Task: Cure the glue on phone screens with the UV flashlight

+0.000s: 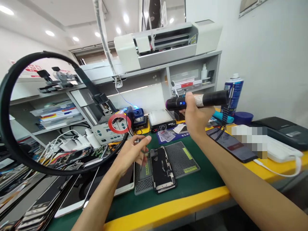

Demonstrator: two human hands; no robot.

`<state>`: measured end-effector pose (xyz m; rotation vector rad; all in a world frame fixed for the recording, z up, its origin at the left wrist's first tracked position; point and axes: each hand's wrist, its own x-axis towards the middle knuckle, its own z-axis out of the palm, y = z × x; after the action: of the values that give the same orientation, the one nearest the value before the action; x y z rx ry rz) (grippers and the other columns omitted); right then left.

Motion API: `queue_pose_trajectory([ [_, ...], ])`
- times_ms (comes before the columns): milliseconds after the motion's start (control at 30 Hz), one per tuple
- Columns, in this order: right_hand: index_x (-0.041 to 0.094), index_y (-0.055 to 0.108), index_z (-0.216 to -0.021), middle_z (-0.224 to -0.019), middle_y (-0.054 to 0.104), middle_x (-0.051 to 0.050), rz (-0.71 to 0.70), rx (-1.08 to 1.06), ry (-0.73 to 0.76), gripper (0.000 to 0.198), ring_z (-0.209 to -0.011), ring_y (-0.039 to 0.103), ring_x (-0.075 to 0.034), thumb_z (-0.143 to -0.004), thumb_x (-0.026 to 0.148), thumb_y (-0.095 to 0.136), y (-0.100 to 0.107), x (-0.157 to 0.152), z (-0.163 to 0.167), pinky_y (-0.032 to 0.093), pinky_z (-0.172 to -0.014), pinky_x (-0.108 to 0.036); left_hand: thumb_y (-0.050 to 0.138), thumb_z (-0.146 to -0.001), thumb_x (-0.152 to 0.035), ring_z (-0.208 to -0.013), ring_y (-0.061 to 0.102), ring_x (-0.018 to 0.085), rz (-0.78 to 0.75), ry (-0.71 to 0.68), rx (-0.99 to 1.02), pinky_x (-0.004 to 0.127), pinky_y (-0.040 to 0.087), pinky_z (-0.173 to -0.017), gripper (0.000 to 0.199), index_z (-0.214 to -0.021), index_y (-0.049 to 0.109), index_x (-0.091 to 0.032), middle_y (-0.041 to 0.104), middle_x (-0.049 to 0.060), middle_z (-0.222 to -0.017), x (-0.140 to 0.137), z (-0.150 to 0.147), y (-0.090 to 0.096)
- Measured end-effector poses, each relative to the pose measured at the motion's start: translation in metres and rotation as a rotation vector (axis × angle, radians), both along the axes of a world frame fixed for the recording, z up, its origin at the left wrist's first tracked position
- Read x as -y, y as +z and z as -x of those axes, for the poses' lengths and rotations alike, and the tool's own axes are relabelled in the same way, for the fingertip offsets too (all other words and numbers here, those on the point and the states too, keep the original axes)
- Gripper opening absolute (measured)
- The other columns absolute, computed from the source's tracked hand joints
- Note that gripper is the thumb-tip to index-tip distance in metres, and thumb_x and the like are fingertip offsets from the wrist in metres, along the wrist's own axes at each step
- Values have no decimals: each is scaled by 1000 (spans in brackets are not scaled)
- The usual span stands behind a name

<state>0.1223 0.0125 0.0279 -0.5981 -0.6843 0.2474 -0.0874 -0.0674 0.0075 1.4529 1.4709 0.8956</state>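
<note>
My right hand is wrapped round a black flashlight, raised above the back of the bench. It lies nearly level, with a small blue-lit display and a purple-rimmed end at the left. A pale worn band circles its middle. My left hand has curled fingers and the thumb stretched to the right; what its fingers hold, if anything, is hard to make out. Just right of it lies a phone screen assembly, inner side up, with flex cables showing. It rests on a grey perforated mat.
A large black hose loop arches at left, over stacked phone screens. A roll of red tape hangs behind my left hand. At right are a dark phone, a white power bank and a blue spray can.
</note>
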Motion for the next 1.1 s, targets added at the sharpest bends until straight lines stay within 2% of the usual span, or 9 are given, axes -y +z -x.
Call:
queue_pose_trajectory([
  [67, 16, 63, -74, -71, 64, -2, 7, 10, -22, 30, -62, 65, -17, -77, 44, 74, -3, -6, -5, 62, -62, -36, 58, -79, -72, -61, 67, 28, -102, 17, -387, 37, 51, -60, 73, -127, 55, -17, 68, 6, -68, 8, -8, 3],
  [167, 17, 65, -74, -72, 67, -3, 31, 33, -49, 31, -64, 67, -20, -77, 47, 74, -9, -12, -9, 61, -65, -39, 46, -82, -75, -78, 70, 39, -221, 29, -869, 42, 48, -68, 76, -125, 57, -12, 71, 16, -79, 20, -29, 1],
  [233, 17, 64, -72, -72, 68, -4, 50, 68, -76, 31, -66, 68, -21, -78, 46, 73, -12, -14, -9, 60, -66, -39, 40, -85, -72, -85, 70, 42, -236, 19, -1060, 43, 47, -70, 74, -122, 57, -10, 72, 22, -87, 25, -44, -3],
  [300, 18, 65, -70, -72, 69, -4, 47, 123, -111, 30, -69, 69, -21, -79, 45, 71, -15, -13, -8, 59, -70, -38, 36, -87, -68, -86, 70, 43, -220, 5, -1162, 43, 47, -71, 72, -120, 57, -8, 72, 25, -89, 26, -57, -8],
  [400, 18, 65, -69, -70, 68, -2, 32, 214, -149, 30, -70, 69, -21, -80, 45, 69, -19, -10, -5, 56, -73, -35, 33, -88, -69, -89, 70, 43, -208, 2, -1240, 44, 48, -73, 74, -120, 56, -6, 72, 26, -90, 25, -70, -13],
  [600, 19, 63, -65, -66, 67, -2, 103, 289, -167, 31, -70, 68, -23, -78, 46, 69, -23, -7, -1, 53, -72, -34, 35, -86, -72, -89, 70, 43, -213, -34, -1335, 45, 50, -73, 79, -122, 57, -5, 71, 27, -90, 19, -78, -14],
  [900, 18, 66, -70, -68, 69, -2, 95, 303, -194, 32, -68, 68, -21, -80, 48, 67, -25, -9, -2, 52, -71, -33, 30, -85, -77, -84, 69, 47, -264, -54, -1353, 49, 49, -68, 86, -114, 63, -4, 70, 26, -81, 17, -78, -15],
  [1100, 16, 67, -69, -69, 69, -4, 94, 304, -176, 31, -70, 69, -22, -79, 45, 69, -24, -10, -2, 54, -73, -34, 24, -86, -79, -85, 69, 47, -297, -38, -1324, 50, 50, -69, 90, -111, 64, -3, 70, 27, -82, 15, -76, -18],
])
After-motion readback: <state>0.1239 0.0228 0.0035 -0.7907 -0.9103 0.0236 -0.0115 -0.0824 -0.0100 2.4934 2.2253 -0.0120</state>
